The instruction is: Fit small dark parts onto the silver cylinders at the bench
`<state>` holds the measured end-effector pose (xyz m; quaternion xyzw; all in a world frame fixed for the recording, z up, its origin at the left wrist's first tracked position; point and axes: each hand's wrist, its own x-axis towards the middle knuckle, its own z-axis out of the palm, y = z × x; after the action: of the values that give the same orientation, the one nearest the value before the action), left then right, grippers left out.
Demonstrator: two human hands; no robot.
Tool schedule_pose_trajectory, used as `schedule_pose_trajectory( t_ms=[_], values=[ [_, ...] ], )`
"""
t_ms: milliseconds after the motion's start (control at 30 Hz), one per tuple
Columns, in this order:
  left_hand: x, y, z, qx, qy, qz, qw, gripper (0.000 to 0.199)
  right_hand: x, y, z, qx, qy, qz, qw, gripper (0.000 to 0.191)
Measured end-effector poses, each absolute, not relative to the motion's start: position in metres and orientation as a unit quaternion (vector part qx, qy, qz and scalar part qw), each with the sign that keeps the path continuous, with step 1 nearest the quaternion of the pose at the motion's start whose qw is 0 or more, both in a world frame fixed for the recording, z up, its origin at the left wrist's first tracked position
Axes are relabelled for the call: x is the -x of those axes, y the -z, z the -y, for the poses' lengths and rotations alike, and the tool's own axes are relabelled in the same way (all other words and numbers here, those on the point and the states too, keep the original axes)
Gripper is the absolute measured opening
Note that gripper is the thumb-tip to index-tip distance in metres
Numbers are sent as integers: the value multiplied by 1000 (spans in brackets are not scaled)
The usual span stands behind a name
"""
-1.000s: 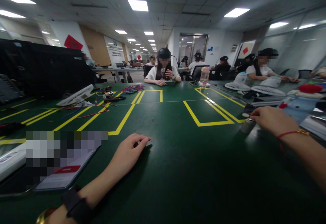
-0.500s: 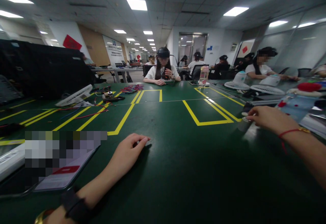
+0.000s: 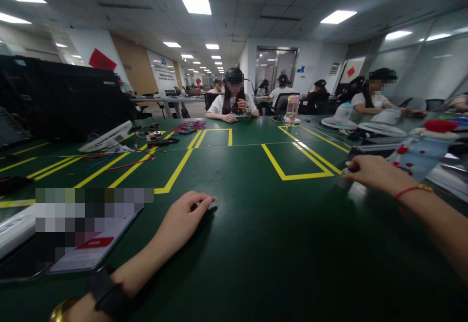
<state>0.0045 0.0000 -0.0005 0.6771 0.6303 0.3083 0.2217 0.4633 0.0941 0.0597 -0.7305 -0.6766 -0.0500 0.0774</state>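
Observation:
My right hand (image 3: 371, 170) is closed on a small pale grey cylinder (image 3: 344, 181), gripping it near its top at the right of the table. What the cylinder is I cannot make out. My left hand (image 3: 188, 217) rests on the green table (image 3: 256, 224) left of the middle, its fingers curled and the thumb tip against the index finger. Nothing shows between them. To the left of that forearm lies a phone or tablet (image 3: 78, 259), partly blurred out. Just past my right hand stands a light blue bottle or jar (image 3: 420, 151) with a red top.
Yellow tape lines (image 3: 310, 176) mark the tabletop. A white fan (image 3: 106, 138), wires (image 3: 131, 165) and a small device (image 3: 155, 136) lie far left, beside a large black case (image 3: 62, 102). White fans (image 3: 340, 122) stand right. A person (image 3: 234, 100) sits opposite, near a pink-topped bottle (image 3: 292, 110).
My right hand and the cylinder have moved slightly left and nearer the yellow tape corner. My left hand has stayed in place.

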Motion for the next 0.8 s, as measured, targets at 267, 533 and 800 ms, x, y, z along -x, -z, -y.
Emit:
schedule_pose_trajectory(
  t_ms=[267, 533, 800],
  values=[
    [-4, 2, -1, -684, -308, -627, 211, 36, -339, -54, -30, 490, -151, 797, 319, 35],
    [-9, 2, 2, -702, -332, -603, 184, 34, -262, -8, 19, 358, -245, 836, 337, 35],
    [-74, -31, 35, -787, -341, -479, 185, 21, -264, 6, 12, 362, -358, 788, 346, 57]
  ],
)
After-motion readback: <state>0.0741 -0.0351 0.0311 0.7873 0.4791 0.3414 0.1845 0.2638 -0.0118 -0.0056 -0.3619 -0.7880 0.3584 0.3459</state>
